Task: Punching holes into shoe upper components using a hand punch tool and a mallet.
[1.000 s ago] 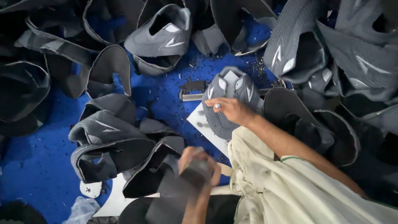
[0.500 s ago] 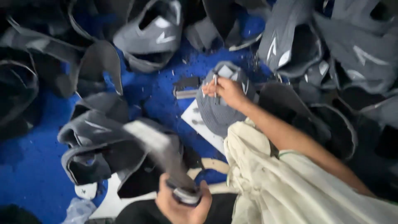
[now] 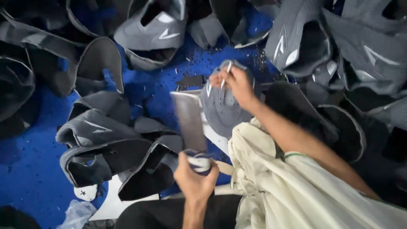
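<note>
Grey shoe upper (image 3: 220,108) under right-hand fingers (image 3: 220,78).

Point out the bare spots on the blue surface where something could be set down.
The widest bare blue surface lies at lower left, beside the folded grey uppers. A narrower speckled strip runs between the top grey upper and the left hand's blade. The right side, past the right hand, is crowded.

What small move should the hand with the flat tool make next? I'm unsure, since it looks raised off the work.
Probably bring the flat tool down toward the grey shoe upper. The left hand holds it raised and motion-blurred beside the upper, while the right hand steadies a thin white stick on it.
</note>
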